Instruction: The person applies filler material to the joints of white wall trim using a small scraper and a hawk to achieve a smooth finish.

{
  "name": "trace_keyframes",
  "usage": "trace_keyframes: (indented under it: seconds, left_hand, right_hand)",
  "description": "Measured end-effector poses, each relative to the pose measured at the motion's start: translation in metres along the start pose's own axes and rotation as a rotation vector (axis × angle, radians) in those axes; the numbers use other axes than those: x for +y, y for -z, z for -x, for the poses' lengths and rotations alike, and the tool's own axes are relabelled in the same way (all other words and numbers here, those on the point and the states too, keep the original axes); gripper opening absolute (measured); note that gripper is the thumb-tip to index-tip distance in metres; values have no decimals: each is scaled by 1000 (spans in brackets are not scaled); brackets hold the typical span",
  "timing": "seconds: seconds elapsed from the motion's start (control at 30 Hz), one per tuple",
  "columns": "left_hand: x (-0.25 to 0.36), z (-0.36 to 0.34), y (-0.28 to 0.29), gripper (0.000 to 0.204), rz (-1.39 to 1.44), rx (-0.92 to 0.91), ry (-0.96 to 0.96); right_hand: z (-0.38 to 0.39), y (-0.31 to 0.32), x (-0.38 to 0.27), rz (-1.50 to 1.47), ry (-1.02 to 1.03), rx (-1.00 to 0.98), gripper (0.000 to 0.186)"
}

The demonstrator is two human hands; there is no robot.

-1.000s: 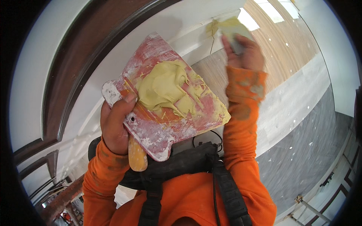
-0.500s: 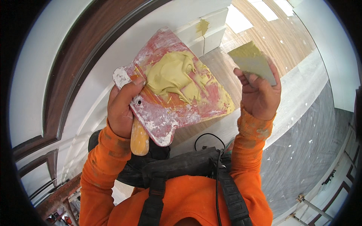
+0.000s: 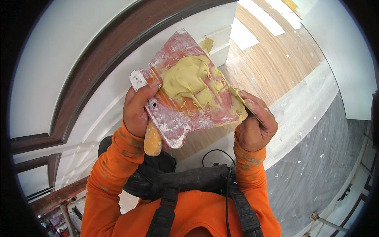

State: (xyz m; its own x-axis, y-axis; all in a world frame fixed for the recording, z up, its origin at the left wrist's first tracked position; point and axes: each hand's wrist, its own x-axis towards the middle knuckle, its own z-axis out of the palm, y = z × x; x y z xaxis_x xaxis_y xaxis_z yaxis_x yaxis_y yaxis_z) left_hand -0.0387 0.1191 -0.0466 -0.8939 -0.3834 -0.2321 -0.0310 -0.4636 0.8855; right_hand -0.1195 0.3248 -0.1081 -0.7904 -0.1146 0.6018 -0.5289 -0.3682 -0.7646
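Yellow putty (image 3: 183,75) sits in a soft heap mid-board, w/ thinner smears toward the R edge. The red board (image 3: 177,45) is tilted; L hand (image 3: 136,112) is closed on its near-left side, thumb on top, other fingers mostly hidden. A yellow handle (image 3: 152,139) pokes out below that grip. R hand (image 3: 257,125) is pinched on a thin scraper (image 3: 252,110), nearly edge-on to me, touching the board's R edge. Best way, imo: blade edge flat to the board, light even pressure, a small amt gathered, not a lump, L hand bracing vs. the push. Heap lies btwn the hands: just beside L thumb, a bit apart from R fingers. Beyond the board, a yellow patch (image 3: 207,44) on the white wall (image 3: 205,25), nr the wood-look floor (image 3: 272,63).
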Motion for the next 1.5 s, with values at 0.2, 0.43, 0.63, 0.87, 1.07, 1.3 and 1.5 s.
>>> trace_keyframes:
  seconds: [0.2, 0.43, 0.63, 0.87, 1.07, 1.3, 1.5]
  left_hand:
    - [12, 11, -9, 29, 104, -55, -14]
    - [18, 23, 30, 34, 116, -46, -105]
    - [27, 24, 55, 39, -34, 52, -143]
    - [30, 50, 61, 49, 16, 184, -174]
    - [39, 66, 88, 48, -125, 361, -191]
    - [43, 71, 108, 46, -199, 375, -240]
    - [44, 72, 112, 45, -175, 417, -287]
  right_hand:
    - [-6, -3, 2, 93, 93, -73, 36]
    - [4, -32, 12, 358, 165, -176, 33]
    - [-3, -26, 81, 85, -564, 306, 32]
    - [-10, -66, 158, 230, -582, 371, 36]
    - [-14, -122, 177, 324, -478, 435, 41]
    - [-14, -158, 200, 427, -346, 479, 45]
    - [-10, -173, 207, 482, -324, 497, 48]
